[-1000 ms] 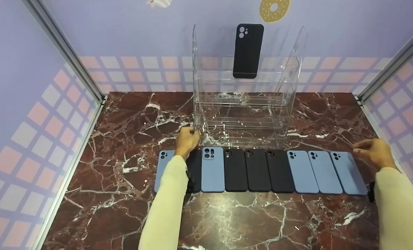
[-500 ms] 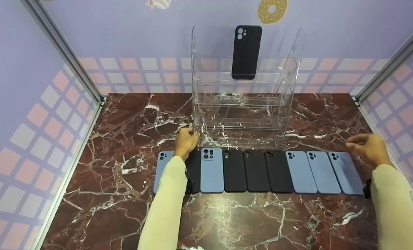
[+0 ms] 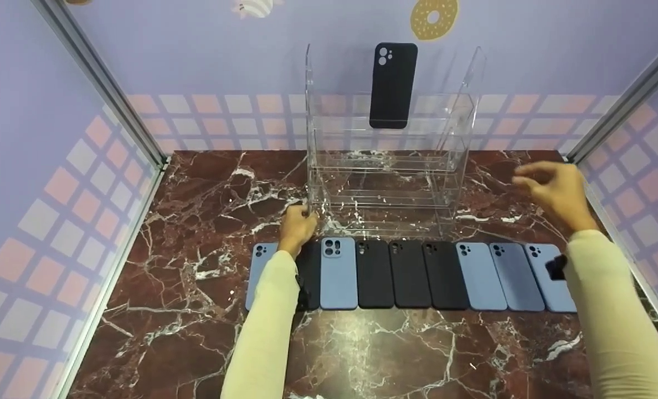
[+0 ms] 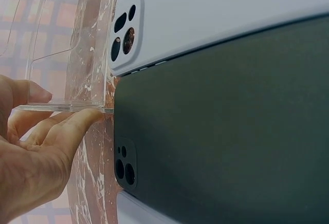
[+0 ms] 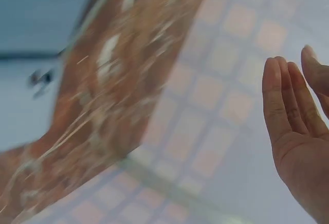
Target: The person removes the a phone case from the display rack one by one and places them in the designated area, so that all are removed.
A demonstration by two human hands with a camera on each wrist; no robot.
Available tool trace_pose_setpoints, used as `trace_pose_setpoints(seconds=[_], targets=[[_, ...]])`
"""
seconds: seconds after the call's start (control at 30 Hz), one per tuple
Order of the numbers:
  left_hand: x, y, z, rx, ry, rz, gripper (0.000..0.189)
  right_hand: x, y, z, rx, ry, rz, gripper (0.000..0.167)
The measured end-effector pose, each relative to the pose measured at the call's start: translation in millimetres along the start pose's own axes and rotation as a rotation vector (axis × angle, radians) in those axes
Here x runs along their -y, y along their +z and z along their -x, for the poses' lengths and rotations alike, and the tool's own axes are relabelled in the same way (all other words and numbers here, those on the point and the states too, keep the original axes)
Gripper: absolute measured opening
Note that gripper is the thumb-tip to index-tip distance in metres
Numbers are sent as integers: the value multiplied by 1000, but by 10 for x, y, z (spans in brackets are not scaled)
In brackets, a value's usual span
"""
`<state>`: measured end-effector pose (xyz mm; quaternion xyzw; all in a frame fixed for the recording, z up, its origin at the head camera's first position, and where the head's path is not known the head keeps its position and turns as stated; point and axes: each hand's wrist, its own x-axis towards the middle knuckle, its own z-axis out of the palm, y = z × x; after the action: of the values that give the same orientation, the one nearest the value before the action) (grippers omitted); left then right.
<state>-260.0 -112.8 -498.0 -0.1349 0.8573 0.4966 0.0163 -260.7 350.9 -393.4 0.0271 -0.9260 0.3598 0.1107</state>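
Observation:
My left hand (image 3: 297, 228) pinches the lower left side panel of a clear acrylic display stand (image 3: 384, 204); in the left wrist view the thumb (image 4: 38, 91) lies on one side of the panel and the fingers on the other. High on the stand leans a black phone case (image 3: 394, 86) with camera holes at its top left. My right hand (image 3: 561, 191) is raised to the right of the stand, holding nothing. In the right wrist view its fingers (image 5: 290, 98) are nearly straight, with the thumb apart from them.
In front of the stand lies a side-by-side row of blue phone cases (image 3: 338, 277) and black phone cases (image 3: 375, 277). My left forearm covers part of the row. Patterned walls with metal corner strips enclose the dark red marbled table (image 3: 190, 338).
My right hand has risen from beside the rightmost blue case, moving forward and left toward the stand. The left hand keeps its grip on the panel.

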Motion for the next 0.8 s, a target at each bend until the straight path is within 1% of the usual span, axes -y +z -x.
trace_pose_setpoints(seconds=[0.07,0.13,0.23,0.3,0.4,0.53,0.63,0.8], targets=[[5,3,-2,2,3,-6,19,172,51,-56,-25,-34,-21,25],[9,6,-7,3,6,-10,19,347,99,-103,-28,-57,-51,24],[9,3,-11,8,9,-12,20,601,191,-172,-31,-81,-98,23],[8,-1,-9,8,7,-8,20,767,262,-223,-19,-88,-130,23],[4,-7,-9,4,4,-8,19,979,382,-303,-14,-107,-172,22],[4,-10,-7,4,-2,-5,19,1207,550,-409,5,-82,-261,23],[4,-13,-3,2,-3,-4,20,1337,681,-503,7,-29,-340,26],[-5,-14,13,10,6,5,20,1484,869,-660,-48,66,-444,29]])
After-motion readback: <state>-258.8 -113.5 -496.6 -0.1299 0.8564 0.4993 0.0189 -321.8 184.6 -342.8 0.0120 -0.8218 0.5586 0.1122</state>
